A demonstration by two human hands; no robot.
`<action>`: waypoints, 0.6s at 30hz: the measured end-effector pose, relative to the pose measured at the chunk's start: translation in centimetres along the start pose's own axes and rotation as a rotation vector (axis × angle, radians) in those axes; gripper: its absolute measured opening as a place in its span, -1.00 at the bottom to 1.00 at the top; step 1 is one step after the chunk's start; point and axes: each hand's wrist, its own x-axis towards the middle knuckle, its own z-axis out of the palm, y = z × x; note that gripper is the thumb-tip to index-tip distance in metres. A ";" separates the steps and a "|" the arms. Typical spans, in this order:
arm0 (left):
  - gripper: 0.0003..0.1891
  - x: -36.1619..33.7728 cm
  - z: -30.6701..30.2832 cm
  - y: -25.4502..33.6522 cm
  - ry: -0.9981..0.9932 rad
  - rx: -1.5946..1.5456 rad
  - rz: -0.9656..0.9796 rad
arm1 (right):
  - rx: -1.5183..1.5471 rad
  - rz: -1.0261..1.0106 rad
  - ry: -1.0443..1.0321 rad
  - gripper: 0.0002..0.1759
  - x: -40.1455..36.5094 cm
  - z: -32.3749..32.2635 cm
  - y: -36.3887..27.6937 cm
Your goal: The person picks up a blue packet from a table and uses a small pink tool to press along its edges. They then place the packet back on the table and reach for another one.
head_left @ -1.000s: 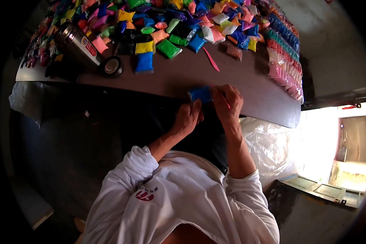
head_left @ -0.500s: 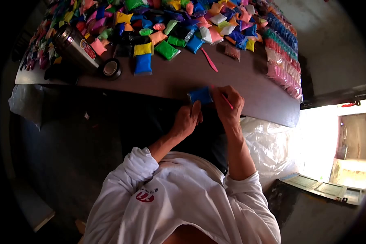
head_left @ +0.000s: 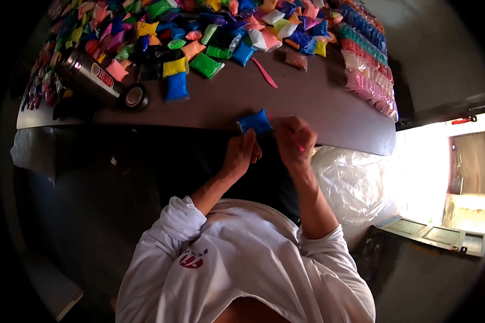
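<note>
A small blue packet (head_left: 255,122) is pinched by my left hand (head_left: 241,153) at its lower edge, over the front edge of the table. Close to the packet's right end, my right hand (head_left: 295,141) is closed around a thin pink plastic tool (head_left: 300,147), partly hidden by the fingers and blurred. A second pink tool (head_left: 264,73), with a flat blade, lies on the table beyond my hands. Left of it rest a blue packet (head_left: 177,86) and a yellow packet (head_left: 174,67), edge to edge.
Colourful packets, one of them green (head_left: 206,65), heap across the back of the dark table (head_left: 210,110). Rows of bagged packets (head_left: 369,89) line its right side. A steel thermos (head_left: 89,75) lies at the left beside a round black lid (head_left: 134,97). Clear plastic (head_left: 350,183) hangs below right.
The view has shifted, so the table things appear farther left. The blue packet is now tilted, its right end raised. My right hand has turned and is blurred by motion.
</note>
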 end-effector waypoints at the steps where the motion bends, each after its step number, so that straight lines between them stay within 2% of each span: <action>1: -0.41 -0.1 0.0 0.1 -0.005 -0.062 -0.028 | 0.029 -0.057 -0.018 -0.82 -0.6 0.6 -0.2; 2: -0.41 -0.1 -0.1 0.2 -0.008 -0.123 -0.056 | 0.059 -0.114 -0.035 -0.82 -1.0 1.0 -0.3; 4: -0.41 -0.4 -0.2 0.7 0.000 -0.079 -0.062 | 0.065 -0.076 -0.013 -0.83 -1.5 1.0 0.5; 6: -0.41 -0.7 -0.3 0.9 0.011 -0.042 -0.069 | -0.204 -0.040 0.082 -0.86 -1.2 0.3 1.1; 9: -0.42 -0.5 -0.5 1.3 0.000 -0.014 -0.048 | -0.180 -0.033 0.139 -0.86 -0.4 -0.3 0.2; 11: -0.42 -0.8 -0.4 1.3 -0.004 -0.111 -0.097 | -0.134 -0.011 0.142 -0.84 -1.1 0.0 -0.5; 13: -0.42 -0.8 -0.1 1.6 0.009 -0.093 -0.097 | -0.074 -0.068 0.004 -0.84 -1.5 0.5 -0.9; 14: -0.41 -0.8 -0.1 1.8 0.021 -0.077 -0.096 | -0.074 -0.067 0.008 -0.84 -1.5 0.4 -0.7; 18: -0.40 -1.0 0.0 1.4 0.036 -0.060 -0.092 | -0.233 -0.077 0.026 -0.84 -1.7 0.2 0.0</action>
